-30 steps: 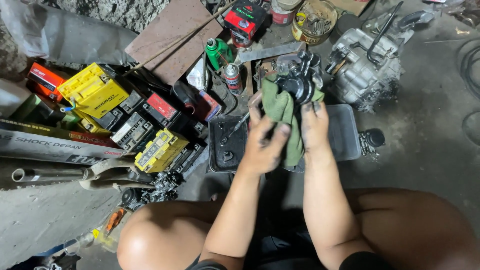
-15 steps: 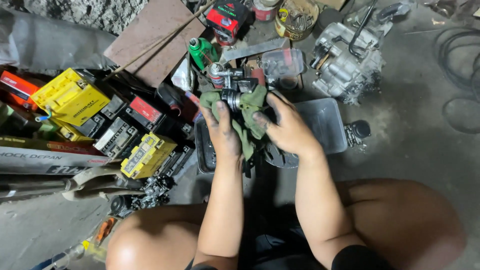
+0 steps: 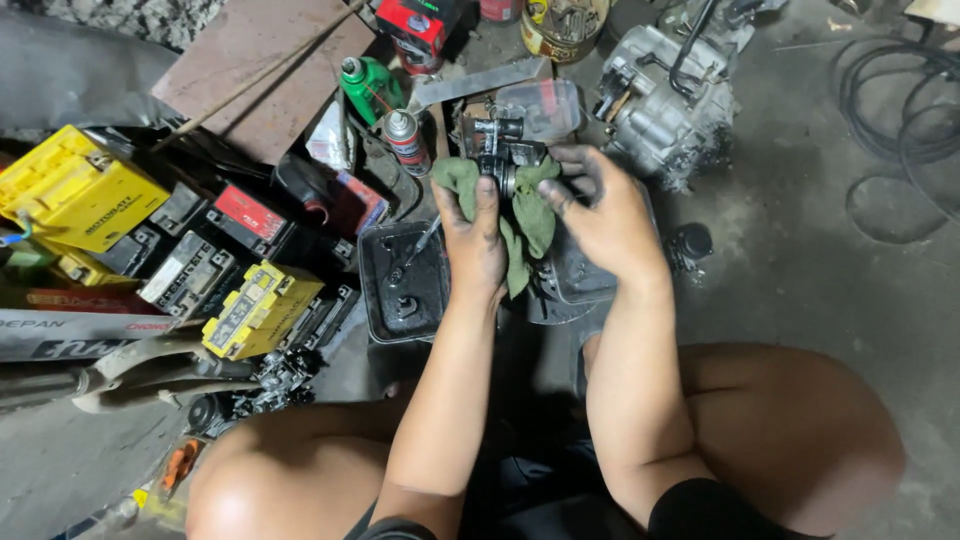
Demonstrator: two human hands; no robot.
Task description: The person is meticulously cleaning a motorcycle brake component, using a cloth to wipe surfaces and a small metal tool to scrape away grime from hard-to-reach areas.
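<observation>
Both hands hold a small grey metal engine part wrapped in a green rag, above a dark metal tray. My left hand grips the rag and the part from below, with the thumb pressed up against the metal. On the right side my right hand, smeared with grease, closes around the rag and the part. A thin tool lies slanted in the tray, just left of my left hand.
Yellow and black batteries are piled at the left. A green bottle and a spray can stand behind the tray. An engine block sits at the upper right, cables beyond it. My bare knees fill the bottom.
My hands and the rag-wrapped part have stayed together over the tray. The left thumb has shifted up onto the part and the right fingers have wrapped further around it.
</observation>
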